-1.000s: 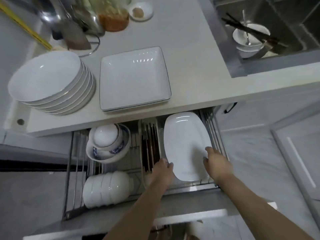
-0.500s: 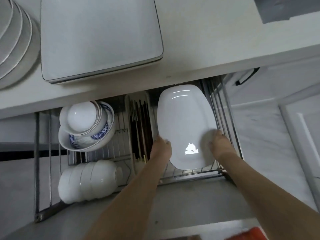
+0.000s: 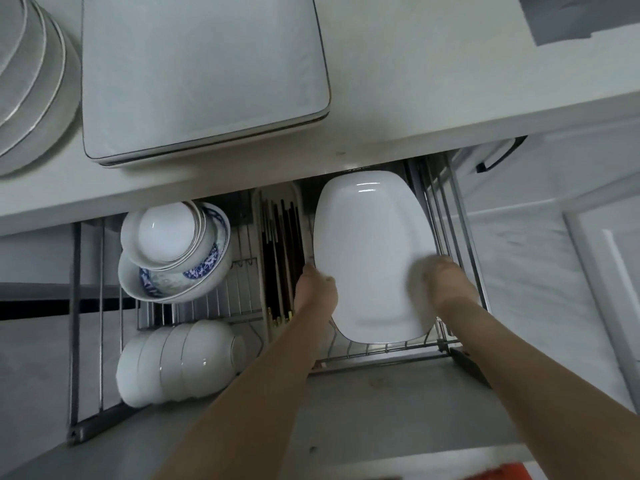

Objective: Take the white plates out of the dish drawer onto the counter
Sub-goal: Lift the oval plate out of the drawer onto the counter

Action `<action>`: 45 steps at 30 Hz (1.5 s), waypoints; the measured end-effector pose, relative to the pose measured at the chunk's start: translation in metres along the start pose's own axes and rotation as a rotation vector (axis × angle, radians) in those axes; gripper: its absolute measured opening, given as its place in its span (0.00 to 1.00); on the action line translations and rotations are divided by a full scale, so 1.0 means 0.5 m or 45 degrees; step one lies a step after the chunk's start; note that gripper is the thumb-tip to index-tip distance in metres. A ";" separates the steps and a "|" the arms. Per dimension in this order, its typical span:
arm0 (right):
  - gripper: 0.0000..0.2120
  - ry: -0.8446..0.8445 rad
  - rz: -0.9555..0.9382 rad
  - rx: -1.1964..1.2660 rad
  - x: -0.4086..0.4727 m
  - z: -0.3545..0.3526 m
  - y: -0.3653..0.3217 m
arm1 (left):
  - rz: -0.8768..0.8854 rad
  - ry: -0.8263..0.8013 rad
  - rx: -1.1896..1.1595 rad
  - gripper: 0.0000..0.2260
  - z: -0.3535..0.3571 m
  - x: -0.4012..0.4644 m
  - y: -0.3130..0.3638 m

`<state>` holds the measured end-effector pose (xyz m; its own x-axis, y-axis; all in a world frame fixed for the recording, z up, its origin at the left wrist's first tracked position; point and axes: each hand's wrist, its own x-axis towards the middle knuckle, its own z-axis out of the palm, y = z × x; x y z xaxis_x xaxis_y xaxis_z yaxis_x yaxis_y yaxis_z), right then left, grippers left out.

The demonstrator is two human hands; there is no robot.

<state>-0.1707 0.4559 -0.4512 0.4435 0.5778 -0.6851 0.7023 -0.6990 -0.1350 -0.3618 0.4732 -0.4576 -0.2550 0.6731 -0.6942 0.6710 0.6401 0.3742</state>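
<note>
A white oblong plate lies in the right part of the wire dish drawer, below the counter edge. My left hand grips its left rim, fingers curled under. My right hand grips its right rim. On the counter above lie stacked white square plates and, at far left, a stack of round white plates.
Dark chopsticks in a cream tray stand just left of the plate. Blue-patterned nested bowls and a row of white bowls on their sides fill the drawer's left half. The sink corner shows at top right.
My head has dropped closer to the drawer. Both hands have closed on the oblong plate's two side rims, and the plate looks slightly raised.
</note>
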 end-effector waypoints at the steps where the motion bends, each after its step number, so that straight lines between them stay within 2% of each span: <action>1: 0.18 -0.010 0.002 0.009 -0.003 -0.003 -0.002 | 0.001 0.011 -0.042 0.14 -0.007 -0.005 0.001; 5: 0.16 -0.004 -0.024 0.110 -0.032 -0.035 -0.008 | -0.022 -0.009 -0.221 0.11 -0.043 -0.033 0.006; 14: 0.14 -0.055 -0.149 0.266 -0.165 -0.113 0.008 | -0.040 -0.091 -0.310 0.11 -0.134 -0.159 -0.004; 19: 0.06 -0.024 -0.234 0.386 -0.240 -0.161 0.035 | -0.054 -0.123 -0.471 0.03 -0.185 -0.251 0.001; 24: 0.09 -0.001 -0.263 0.511 -0.311 -0.227 0.054 | -0.034 -0.164 -0.590 0.05 -0.231 -0.336 0.027; 27: 0.09 0.027 -0.322 0.533 -0.357 -0.278 0.065 | -0.031 -0.202 -0.650 0.02 -0.257 -0.396 0.050; 29: 0.12 0.053 -0.347 0.526 -0.383 -0.310 0.074 | -0.018 -0.210 -0.672 0.05 -0.270 -0.428 0.063; 31: 0.15 0.045 -0.365 0.554 -0.410 -0.342 0.083 | 0.006 -0.219 -0.713 0.13 -0.282 -0.457 0.075; 34: 0.16 0.003 -0.368 0.654 -0.449 -0.395 0.093 | 0.063 -0.255 -0.709 0.17 -0.301 -0.505 0.095; 41: 0.12 -0.096 -0.380 0.748 -0.534 -0.530 0.121 | 0.210 -0.270 -0.549 0.19 -0.359 -0.597 0.144; 45: 0.13 -0.057 -0.465 0.781 -0.557 -0.587 0.123 | 0.319 -0.273 -0.561 0.14 -0.389 -0.626 0.180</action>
<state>-0.0874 0.3755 -0.0586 0.2074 0.8113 -0.5466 0.3558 -0.5830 -0.7304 -0.3571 0.3922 -0.0871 0.0533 0.7640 -0.6431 0.3258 0.5954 0.7344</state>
